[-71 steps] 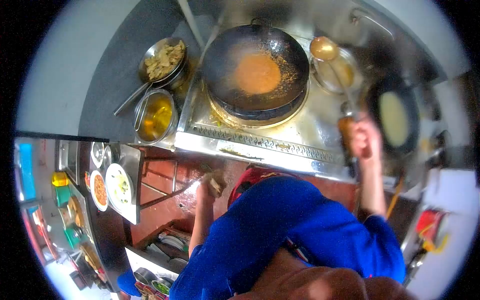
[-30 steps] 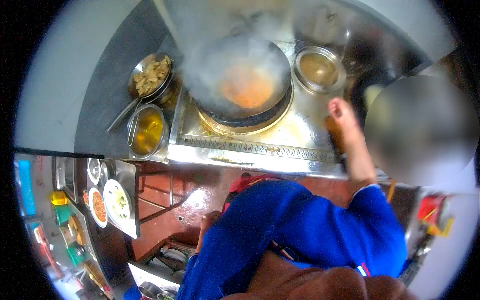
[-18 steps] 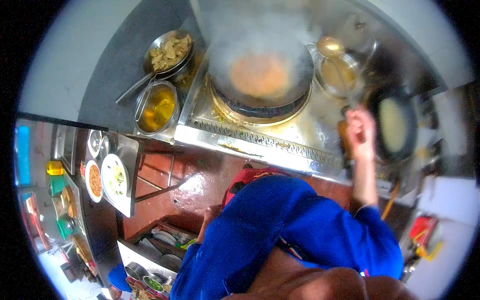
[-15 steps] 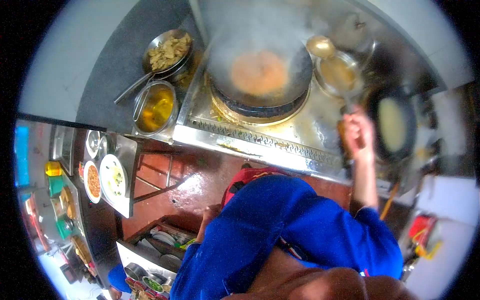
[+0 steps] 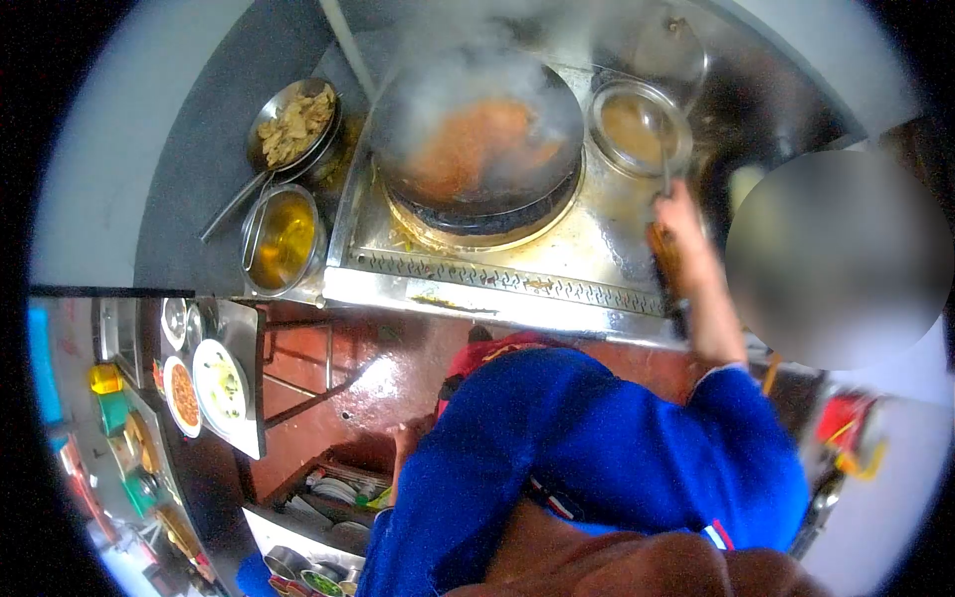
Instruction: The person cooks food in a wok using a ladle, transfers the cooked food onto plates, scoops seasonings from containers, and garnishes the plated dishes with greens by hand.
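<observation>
My right hand (image 5: pixel 678 224) is closed round the handle of a ladle (image 5: pixel 668 164). Its bowl is down in a round metal pot (image 5: pixel 601 117) of cloudy brown liquid, where I cannot make it out. Left of that pot, a large dark wok (image 5: pixel 398 119) sits on the burner, holding steaming orange-brown food (image 5: pixel 468 149). Low beside the blue clothing is my left hand (image 5: pixel 406 443), away from the stove. Its fingers are small and partly hidden, so I cannot tell their pose.
Left of the wok, a strainer (image 5: pixel 261 149) holds cooked pieces above a pot. A bowl of yellow oil (image 5: pixel 314 244) stands in front of it. Plates of food, including a white plate (image 5: pixel 211 428), stand on a side table. A steel ledge (image 5: pixel 497 305) edges the stove.
My right hand has brought the ladle down from above into the pot of brown liquid. Steam over the wok has thinned, and the food looks more spread out. The whole view has shifted.
</observation>
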A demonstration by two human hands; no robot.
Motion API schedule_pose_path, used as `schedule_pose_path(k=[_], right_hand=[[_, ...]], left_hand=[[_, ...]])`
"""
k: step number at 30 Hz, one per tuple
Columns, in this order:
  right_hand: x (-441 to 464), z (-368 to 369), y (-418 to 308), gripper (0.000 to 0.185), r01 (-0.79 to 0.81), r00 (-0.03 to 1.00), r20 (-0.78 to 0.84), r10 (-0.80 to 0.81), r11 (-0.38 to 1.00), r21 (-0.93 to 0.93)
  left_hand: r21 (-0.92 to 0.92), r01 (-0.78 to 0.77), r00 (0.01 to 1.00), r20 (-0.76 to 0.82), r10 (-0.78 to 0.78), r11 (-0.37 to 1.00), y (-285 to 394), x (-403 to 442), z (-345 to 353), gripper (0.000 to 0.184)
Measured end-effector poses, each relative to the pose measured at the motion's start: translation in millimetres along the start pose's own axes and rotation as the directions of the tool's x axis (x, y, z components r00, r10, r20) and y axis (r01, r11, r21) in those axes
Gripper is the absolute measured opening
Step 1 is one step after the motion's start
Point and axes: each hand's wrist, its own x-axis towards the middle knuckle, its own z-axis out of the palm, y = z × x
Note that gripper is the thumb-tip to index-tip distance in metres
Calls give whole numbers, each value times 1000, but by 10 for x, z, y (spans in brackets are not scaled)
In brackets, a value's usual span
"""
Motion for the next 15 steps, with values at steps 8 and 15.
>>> schedule_pose_path(k=[8,15], right_hand=[[-594,-337,-761,8,-434,872,456,179,-148,889],[-986,-632,-961,39,-428,902,433,6,157,890]], left_hand=[[-112,126,990,-50,-133,986,-28,-240,276,31],[-802,-16,886,-289,-363,597,306,-150,145,34]])
